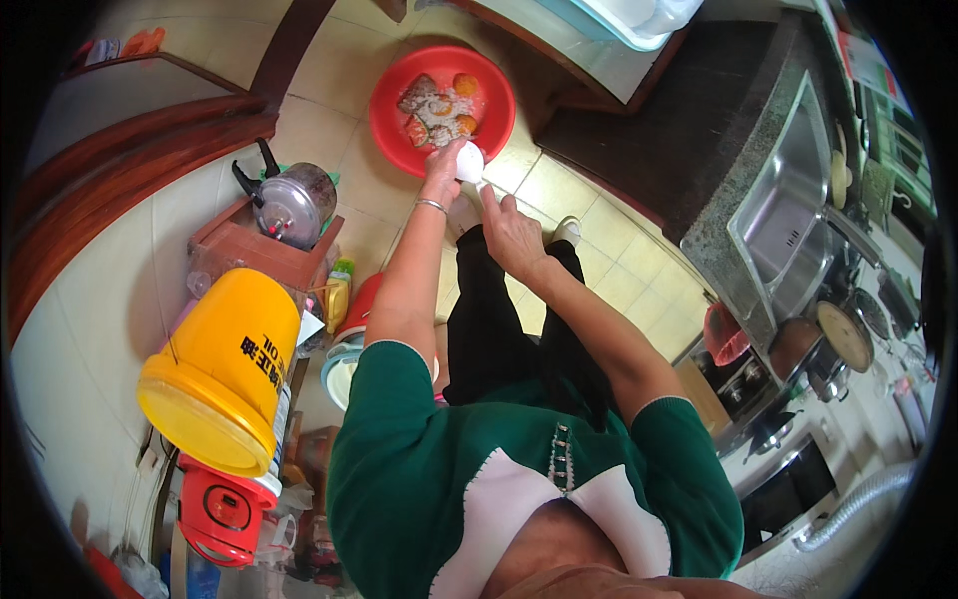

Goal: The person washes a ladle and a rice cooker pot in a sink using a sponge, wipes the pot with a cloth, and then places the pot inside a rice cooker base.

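My left hand is closed on a small white rounded object, perhaps a cup or scoop, at the near rim of a red basin. Just to the right is my right hand, its index finger stretched toward the white object and the other fingers loosely bent. Nothing shows clearly in that hand. Inside the basin, white powder covers several orange round fruits, a brownish lump and a reddish piece. The basin rests on the tiled floor beyond my feet.
On the left, a pressure cooker sits on a reddish-brown stand, near a yellow bucket and red appliance. A dark counter with a metal sink runs along the right. A light-blue tray juts in above.
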Available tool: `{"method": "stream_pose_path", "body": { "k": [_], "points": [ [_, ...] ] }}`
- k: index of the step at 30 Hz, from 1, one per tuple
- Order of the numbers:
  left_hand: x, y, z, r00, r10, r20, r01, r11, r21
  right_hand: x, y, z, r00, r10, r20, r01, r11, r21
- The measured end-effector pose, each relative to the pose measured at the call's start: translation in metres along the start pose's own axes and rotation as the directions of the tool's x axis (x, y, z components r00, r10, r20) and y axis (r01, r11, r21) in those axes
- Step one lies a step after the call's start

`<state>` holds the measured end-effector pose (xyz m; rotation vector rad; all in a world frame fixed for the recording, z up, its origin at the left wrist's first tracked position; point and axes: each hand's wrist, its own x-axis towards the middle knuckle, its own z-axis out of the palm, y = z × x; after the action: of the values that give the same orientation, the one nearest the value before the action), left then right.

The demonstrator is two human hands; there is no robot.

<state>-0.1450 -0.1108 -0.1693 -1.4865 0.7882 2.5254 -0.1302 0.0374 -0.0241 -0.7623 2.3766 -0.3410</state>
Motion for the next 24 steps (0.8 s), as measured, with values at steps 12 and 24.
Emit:
{"method": "stream_pose_path", "body": {
  "k": [12, 24],
  "points": [
    [0.083, -0.001, -0.025, 0.980, 0.174, -0.092, -0.101, 0.845, 0.525, 0.028, 0.035, 0.028, 1.000, -0.014, 0.004, 0.014, 0.998, -0.061],
    [0.072, -0.010, -0.032, 0.983, 0.141, 0.120, -0.181, 0.861, 0.476, 0.051, 0.035, 0.042, 0.998, -0.028, 0.063, 0.032, 0.997, -0.068]
  ]
}}
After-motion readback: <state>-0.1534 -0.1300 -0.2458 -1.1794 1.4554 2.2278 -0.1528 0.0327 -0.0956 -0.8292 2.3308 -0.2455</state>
